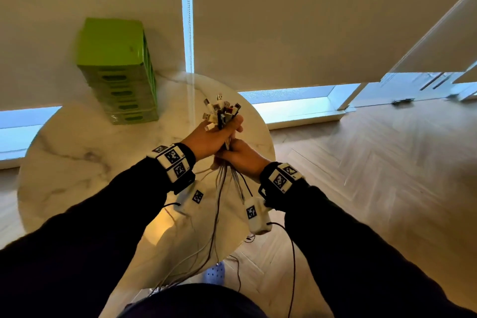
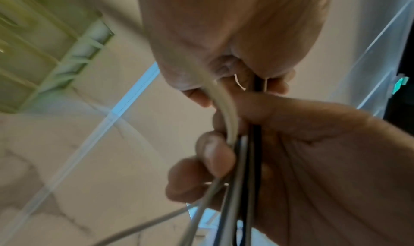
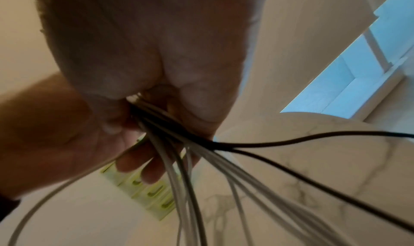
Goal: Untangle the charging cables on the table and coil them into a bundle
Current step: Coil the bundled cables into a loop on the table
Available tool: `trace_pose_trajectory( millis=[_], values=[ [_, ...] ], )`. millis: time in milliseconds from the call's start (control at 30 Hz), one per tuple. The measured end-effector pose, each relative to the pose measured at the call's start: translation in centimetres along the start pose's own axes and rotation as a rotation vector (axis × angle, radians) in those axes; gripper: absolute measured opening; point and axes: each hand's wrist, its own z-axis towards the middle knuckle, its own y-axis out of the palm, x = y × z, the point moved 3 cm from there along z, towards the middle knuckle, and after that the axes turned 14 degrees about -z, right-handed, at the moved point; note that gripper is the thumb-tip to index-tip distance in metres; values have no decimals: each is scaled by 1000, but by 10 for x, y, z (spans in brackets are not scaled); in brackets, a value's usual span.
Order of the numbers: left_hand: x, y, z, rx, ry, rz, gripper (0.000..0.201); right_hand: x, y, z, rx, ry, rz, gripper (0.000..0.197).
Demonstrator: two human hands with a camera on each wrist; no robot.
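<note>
A round marble-patterned table [image 1: 77, 152] stands by a window with drawn blinds, on pale herringbone flooring. Above it, the left hand [image 1: 211, 137] is closed in a fist round the charging cables [image 1: 222, 188] just below their plugs [image 1: 222, 111], which fan out of the top of the fist in a mixed cluster of white, black and reddish ends. Directly beneath and touching it, the right hand [image 1: 242, 156] curls round the same strands; the right wrist view shows its fingers wrapped on a gathered sheaf of white and dark cords. So both grips are clamped on the cables, one stacked on the other.

Below the hands the cords hang loose, spread apart, trail over the near table edge and run down towards the floor. A green stack of drawers [image 1: 118, 70] sits at the far left of the table, well apart from the work.

The cables look light, thin and limp, with smooth jackets that would probably slide through a loose fist; the plugs are the only stiff parts. Judging by this, the best hold is where the left hand has it, tight under the plugs, while the right draws down the strands to comb them straight before coiling. The loose tails could snag on the table edge.
</note>
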Motion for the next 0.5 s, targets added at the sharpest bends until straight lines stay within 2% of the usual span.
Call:
trace_pose_trajectory(
  millis=[100,167,200,267,333,400,500],
  values=[
    [0,-24,-5,69,-96,-120,49,-23,19,9,17,-13,100,22],
    [0,-41,-8,116,-133,-211,50,-39,30,12,23,-39,137,18],
    [-1,-52,-12,131,-131,-260,51,-48,36,13,-10,-61,145,15],
    [0,-73,-21,120,-133,-387,51,-66,47,14,-121,-71,177,26],
    [5,-91,-30,111,-93,-532,42,-82,56,15,-255,-37,201,37],
    [10,-112,-39,174,0,-574,31,-100,67,21,-348,17,150,40],
    [11,-144,-52,301,109,-609,30,-126,85,37,-376,36,2,32]
  ],
)
